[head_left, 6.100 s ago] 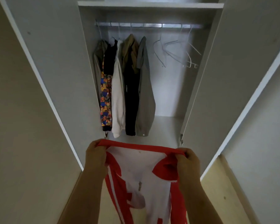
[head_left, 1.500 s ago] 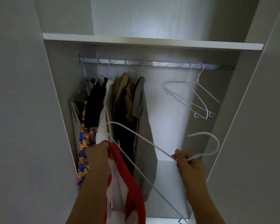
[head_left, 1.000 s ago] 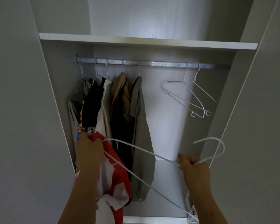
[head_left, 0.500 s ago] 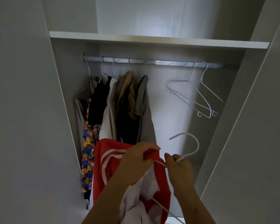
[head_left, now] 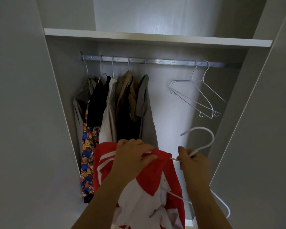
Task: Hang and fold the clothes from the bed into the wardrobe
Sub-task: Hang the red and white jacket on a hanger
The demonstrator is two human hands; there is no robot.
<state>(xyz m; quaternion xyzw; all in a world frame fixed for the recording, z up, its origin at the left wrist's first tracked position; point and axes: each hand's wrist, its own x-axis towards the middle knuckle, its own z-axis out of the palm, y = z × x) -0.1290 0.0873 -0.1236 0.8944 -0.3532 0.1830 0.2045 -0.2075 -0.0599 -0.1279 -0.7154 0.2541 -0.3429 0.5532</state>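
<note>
Since a second ago our hands have drawn together in front of the open wardrobe (head_left: 155, 38), and one arm of the white hanger (head_left: 203, 147) now runs inside the red-and-white shirt (head_left: 104, 151). Our left hand (head_left: 134, 156) grips the shirt's upper edge, fingers curled over the bunched red cloth and the wire under it. Our right hand (head_left: 192, 161) pinches the hanger at the base of its hook, which curves up and to the left above the knuckles. The hanger's other arm shows bare below our right forearm. The shirt hangs down between our forearms, below the rail (head_left: 155, 61) and just in front of the clothes hanging there: a grey shirt (head_left: 145, 113), a tan garment (head_left: 127, 90), a cream one (head_left: 109, 113), a black one (head_left: 97, 103) and a teddy-bear print (head_left: 87, 146). Two empty wire hangers (head_left: 196, 95) hang at the rail's right end.
</note>
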